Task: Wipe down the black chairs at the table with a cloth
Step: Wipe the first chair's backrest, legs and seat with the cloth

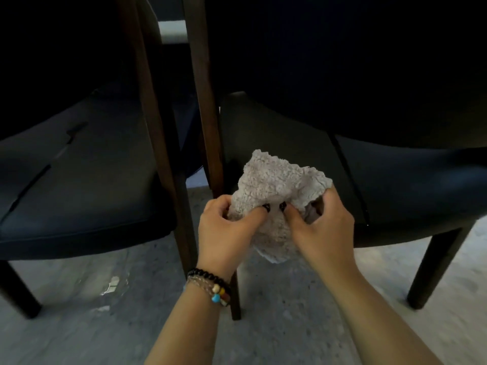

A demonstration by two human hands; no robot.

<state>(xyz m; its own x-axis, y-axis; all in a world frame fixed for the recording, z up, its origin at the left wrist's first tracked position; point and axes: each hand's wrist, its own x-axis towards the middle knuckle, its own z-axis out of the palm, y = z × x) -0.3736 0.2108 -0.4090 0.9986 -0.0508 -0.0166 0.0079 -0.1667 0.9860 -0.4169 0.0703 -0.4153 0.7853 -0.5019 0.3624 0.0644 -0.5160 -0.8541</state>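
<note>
Chairs: two, black; left chair (79, 185), right chair (395, 180), side by side.
Cloth (276, 185): one, grey, bunched.
Hands: left hand (226, 227) and right hand (321, 227) close together, both gripping the cloth.
Bracelets (210, 285): several, beaded, left wrist.

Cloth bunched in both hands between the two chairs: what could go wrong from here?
1. Both the left hand and the right hand hold the cloth in a loose wad in the air, so a wipe from here may touch the right chair only in patches.
2. The left chair shows pale streaks on its seat; these may be skipped.
3. The wooden legs stand close to the hands, so knuckles could knock them.
</note>
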